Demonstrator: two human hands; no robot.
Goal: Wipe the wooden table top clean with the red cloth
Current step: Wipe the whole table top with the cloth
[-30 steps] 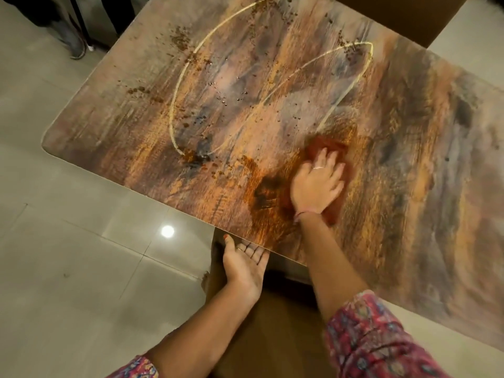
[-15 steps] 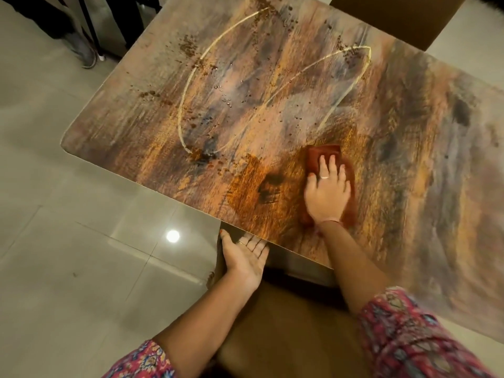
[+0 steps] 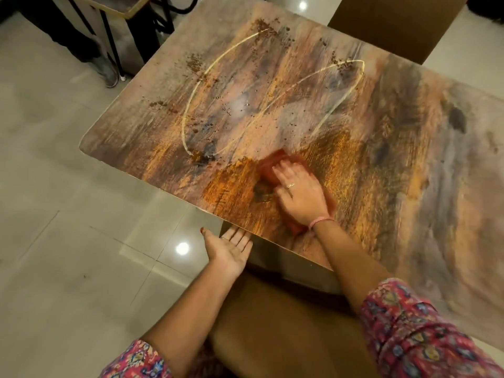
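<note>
Right hand: the right hand [image 3: 298, 195] is lying flat with fingers spread, pressing the blurred red cloth [image 3: 275, 165] onto the wood near the near edge; a ring is showing on one finger and a pink band at the wrist.
Left hand: the left hand [image 3: 229, 252] is waiting palm-up, fingers straight and relaxed, just under the table's near edge at about 7 o'clock from the cloth, holding nothing, looking set to catch crumbs.
Cloth: it is sitting under the right palm, poking out beyond the fingertips toward 11 o'clock and past the wrist.
Table: the streaky brown-and-orange wooden table top [image 3: 409, 148] is lying between two brown seats.
Done so far: I judge the strip around the cloth is looking wiped; little else is.
Left to do: brown crumbs [image 3: 195, 62] are lying scattered from 10 to 1 o'clock of the cloth, around a pale looping line [image 3: 191, 105] that could be a spill or printed pattern.
Hard to tell: the cloth's shape is smearing with motion; the left fingertips are slipping under the table edge; the table's right end is running out of view.
</note>
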